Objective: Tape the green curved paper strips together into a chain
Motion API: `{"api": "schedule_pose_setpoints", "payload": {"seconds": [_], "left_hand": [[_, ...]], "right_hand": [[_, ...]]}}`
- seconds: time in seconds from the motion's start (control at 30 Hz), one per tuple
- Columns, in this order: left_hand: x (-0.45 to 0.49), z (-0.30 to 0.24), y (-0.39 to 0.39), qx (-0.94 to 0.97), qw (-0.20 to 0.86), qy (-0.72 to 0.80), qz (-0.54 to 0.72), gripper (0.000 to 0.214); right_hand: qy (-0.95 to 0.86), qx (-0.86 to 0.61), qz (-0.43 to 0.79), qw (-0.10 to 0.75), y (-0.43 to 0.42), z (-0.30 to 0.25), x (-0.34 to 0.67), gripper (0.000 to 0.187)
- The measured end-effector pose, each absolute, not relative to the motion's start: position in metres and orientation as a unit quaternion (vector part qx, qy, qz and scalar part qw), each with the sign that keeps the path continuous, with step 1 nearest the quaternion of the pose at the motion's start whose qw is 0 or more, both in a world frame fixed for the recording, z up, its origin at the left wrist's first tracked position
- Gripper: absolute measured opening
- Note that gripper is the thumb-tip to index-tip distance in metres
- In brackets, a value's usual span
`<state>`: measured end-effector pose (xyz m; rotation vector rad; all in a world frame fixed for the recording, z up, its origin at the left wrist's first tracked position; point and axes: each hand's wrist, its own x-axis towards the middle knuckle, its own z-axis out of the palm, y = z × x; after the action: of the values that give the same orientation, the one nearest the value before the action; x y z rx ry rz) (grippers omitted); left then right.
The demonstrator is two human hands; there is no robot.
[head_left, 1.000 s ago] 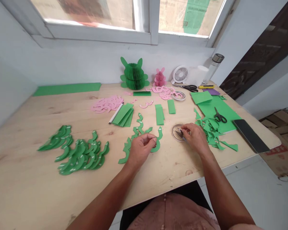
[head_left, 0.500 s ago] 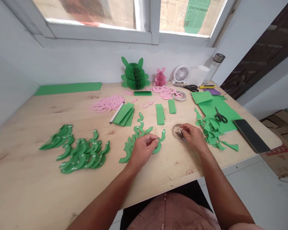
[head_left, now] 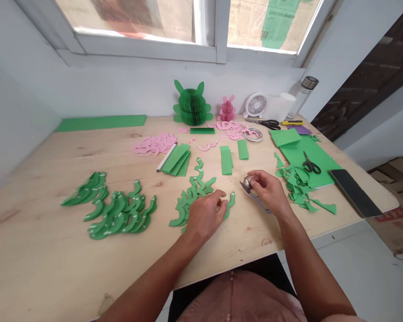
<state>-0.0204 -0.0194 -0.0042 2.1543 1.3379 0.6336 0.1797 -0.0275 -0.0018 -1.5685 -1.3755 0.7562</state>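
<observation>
A wavy green paper strip (head_left: 232, 199) with a small white piece at its tip shows beyond the fingertips of my left hand (head_left: 205, 213). Those fingers are curled down on it and partly hide it. Beside and under this hand spreads a loose heap of wavy green strips (head_left: 181, 210). To the right, my right hand (head_left: 267, 190) is closed on small dark-bladed scissors (head_left: 245, 187), pointing left. A clear tape roll (head_left: 263, 207), tilted, is in the same hand and half hidden by it.
Two piles of green strips (head_left: 121, 214) lie left. Pink cutouts (head_left: 157, 144), folded green papers (head_left: 177, 160) and a marker (head_left: 167, 157) lie ahead. Green scraps (head_left: 297, 183), black scissors (head_left: 310, 165) and a phone (head_left: 355, 192) are right. Honeycomb figures (head_left: 192, 107) and a fan (head_left: 255, 105) stand behind.
The tape roll has tilted up in my right hand, and the scissors have turned to point left. The green strip at my left hand has moved slightly toward me. The view has shifted a little.
</observation>
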Motion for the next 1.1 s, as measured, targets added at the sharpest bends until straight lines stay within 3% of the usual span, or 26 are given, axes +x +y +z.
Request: {"api": "schedule_pose_setpoints", "payload": {"seconds": [0.13, 0.43, 1.1], "left_hand": [[-0.023, -0.004, -0.019, 0.805, 0.188, 0.474, 0.304, 0.013], [-0.025, -0.001, -0.013, 0.707, 0.300, 0.449, 0.457, 0.013], [-0.023, -0.008, -0.010, 0.713, 0.240, 0.482, 0.449, 0.006]], "right_hand": [[-0.557, -0.611, 0.325, 0.459, -0.025, 0.004, 0.164, 0.026], [-0.616, -0.609, 0.252, 0.432, -0.028, 0.009, 0.130, 0.027], [-0.732, -0.557, -0.017, 0.392, -0.036, -0.001, 0.108, 0.028]]}}
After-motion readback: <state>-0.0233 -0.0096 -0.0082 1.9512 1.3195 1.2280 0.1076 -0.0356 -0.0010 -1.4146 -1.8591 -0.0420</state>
